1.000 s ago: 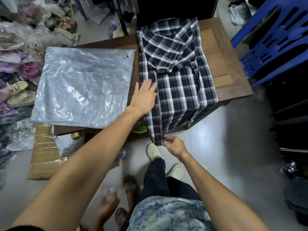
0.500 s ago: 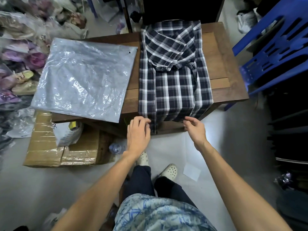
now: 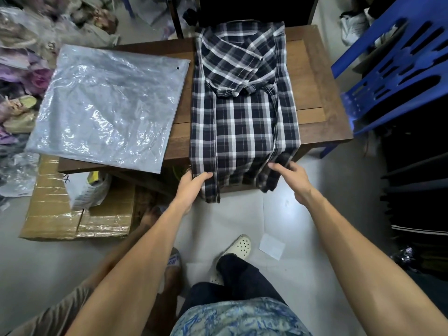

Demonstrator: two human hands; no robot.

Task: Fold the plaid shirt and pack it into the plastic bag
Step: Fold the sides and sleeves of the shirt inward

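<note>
Plaid shirt (image 3: 244, 122), folded lengthwise, lying on wooden counter (image 3: 312, 93); left hand (image 3: 191, 187) and right hand (image 3: 292, 178) pinching its overhanging hem corners; plastic bag (image 3: 106, 107) lying beyond the left hand.

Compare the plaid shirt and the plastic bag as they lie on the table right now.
The plaid shirt is opaque dark check; the plastic bag is clear and shiny. The shirt's hem hangs off the table's near edge, held by the left hand and right hand; the bag overhangs the table's left and near edges, untouched. Both lie flat on the table, side by side.
</note>
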